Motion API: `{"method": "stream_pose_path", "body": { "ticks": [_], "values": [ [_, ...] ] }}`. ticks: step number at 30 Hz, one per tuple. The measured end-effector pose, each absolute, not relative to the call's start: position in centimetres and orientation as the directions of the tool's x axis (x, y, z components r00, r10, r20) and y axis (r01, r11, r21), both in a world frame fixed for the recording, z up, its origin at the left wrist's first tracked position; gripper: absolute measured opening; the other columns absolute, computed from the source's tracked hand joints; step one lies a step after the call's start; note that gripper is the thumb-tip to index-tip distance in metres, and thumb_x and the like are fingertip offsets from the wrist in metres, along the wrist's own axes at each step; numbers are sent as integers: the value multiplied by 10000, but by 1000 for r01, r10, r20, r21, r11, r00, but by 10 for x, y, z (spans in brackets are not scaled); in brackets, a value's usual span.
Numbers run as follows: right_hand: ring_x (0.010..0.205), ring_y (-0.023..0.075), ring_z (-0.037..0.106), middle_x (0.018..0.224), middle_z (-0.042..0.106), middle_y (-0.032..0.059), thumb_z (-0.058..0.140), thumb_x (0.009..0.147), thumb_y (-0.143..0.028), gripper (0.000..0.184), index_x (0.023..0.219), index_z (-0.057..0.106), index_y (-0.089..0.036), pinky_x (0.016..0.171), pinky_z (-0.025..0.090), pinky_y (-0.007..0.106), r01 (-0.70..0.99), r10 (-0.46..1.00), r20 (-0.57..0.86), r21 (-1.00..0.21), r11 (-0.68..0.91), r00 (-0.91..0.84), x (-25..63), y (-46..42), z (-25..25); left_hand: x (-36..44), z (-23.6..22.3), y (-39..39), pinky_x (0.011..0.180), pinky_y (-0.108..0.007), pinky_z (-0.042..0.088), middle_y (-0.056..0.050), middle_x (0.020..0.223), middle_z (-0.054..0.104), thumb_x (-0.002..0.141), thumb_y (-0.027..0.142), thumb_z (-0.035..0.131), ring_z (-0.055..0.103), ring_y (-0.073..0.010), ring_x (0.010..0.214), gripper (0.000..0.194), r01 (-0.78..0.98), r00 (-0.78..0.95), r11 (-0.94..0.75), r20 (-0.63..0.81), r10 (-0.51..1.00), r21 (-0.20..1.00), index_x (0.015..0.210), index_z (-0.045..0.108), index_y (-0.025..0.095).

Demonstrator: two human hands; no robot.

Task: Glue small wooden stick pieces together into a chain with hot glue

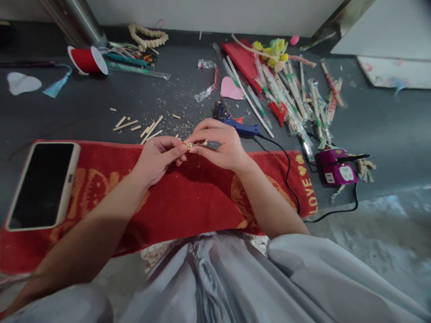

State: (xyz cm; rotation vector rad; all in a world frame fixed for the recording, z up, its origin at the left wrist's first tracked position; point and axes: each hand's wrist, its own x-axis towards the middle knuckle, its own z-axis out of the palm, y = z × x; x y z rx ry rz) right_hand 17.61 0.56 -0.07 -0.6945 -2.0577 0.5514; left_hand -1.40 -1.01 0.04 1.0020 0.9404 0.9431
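Note:
Between my hands, over the red towel [195, 202], is a small cluster of pale wooden stick pieces [189, 146], seen end-on. My left hand [161, 157] pinches it from the left with thumb and fingers. From the right, my right hand [220, 146] is closed at the same cluster, with a thin tool-like piece partly hidden under its fingers; I cannot make out its kind. Short cut sticks [151, 130] and pale crumbs lie on the dark table just beyond my left hand. Behind my right hand rests a blue glue gun [244, 128].
A phone [42, 184] lies on the towel at left. Farther back are a red thread spool [88, 60] and a beige beaded loop [148, 37]. Several wrapped sticks [286, 96] spread at right, near a purple power socket [336, 167]. A black cord [288, 170] crosses the towel.

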Motion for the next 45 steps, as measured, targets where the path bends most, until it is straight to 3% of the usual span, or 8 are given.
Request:
{"method": "stream_pose_path", "body": {
  "ticks": [8, 19, 24, 29, 37, 45],
  "values": [
    [826, 96, 640, 871, 702, 26, 637, 916, -369, 228, 911, 730, -162, 793, 527, 249, 242, 650, 620, -615, 750, -439, 174, 6, -2, -14, 0, -10, 443, -200, 397, 12, 505, 582, 629, 397, 886, 506, -71, 445, 320, -167, 291, 244, -189, 938, 955, 615, 673, 158],
    [850, 104, 638, 908, 682, 28, 633, 908, -431, 286, 990, 731, -174, 797, 533, 263, 266, 673, 597, -629, 731, -437, 173, 7, -4, -11, 4, -12, 446, -176, 420, 13, 500, 594, 566, 416, 909, 509, -61, 453, 355, -232, 257, 256, -194, 947, 938, 585, 671, 154],
    [859, 117, 642, 901, 677, 40, 609, 930, -403, 266, 999, 716, -170, 821, 542, 285, 315, 656, 627, -577, 754, -420, 172, 5, -6, -9, 1, -12, 434, -174, 416, -4, 513, 628, 514, 434, 927, 517, -59, 441, 378, -250, 212, 239, -187, 959, 938, 605, 704, 144],
    [863, 124, 652, 892, 682, 41, 589, 942, -362, 225, 974, 707, -172, 817, 552, 293, 342, 637, 658, -537, 771, -402, 170, 3, -6, -10, 2, -12, 439, -194, 412, -5, 530, 635, 613, 370, 880, 504, -61, 433, 284, -183, 203, 241, -204, 958, 953, 605, 697, 153],
    [837, 118, 639, 869, 675, 36, 571, 947, -307, 181, 936, 686, -168, 779, 543, 284, 321, 584, 709, -488, 811, -395, 169, 1, -4, -9, 4, -13, 436, -200, 409, -10, 538, 646, 626, 295, 871, 508, -67, 437, 199, -198, 214, 233, -190, 958, 952, 610, 722, 164],
    [850, 129, 618, 878, 645, 37, 521, 973, -343, 217, 958, 659, -176, 786, 518, 311, 358, 589, 675, -469, 807, -444, 171, 1, -6, -12, -1, -13, 445, -216, 418, -20, 559, 654, 628, 355, 877, 523, -81, 450, 249, -165, 232, 222, -181, 956, 961, 644, 732, 153]
  ]
}}
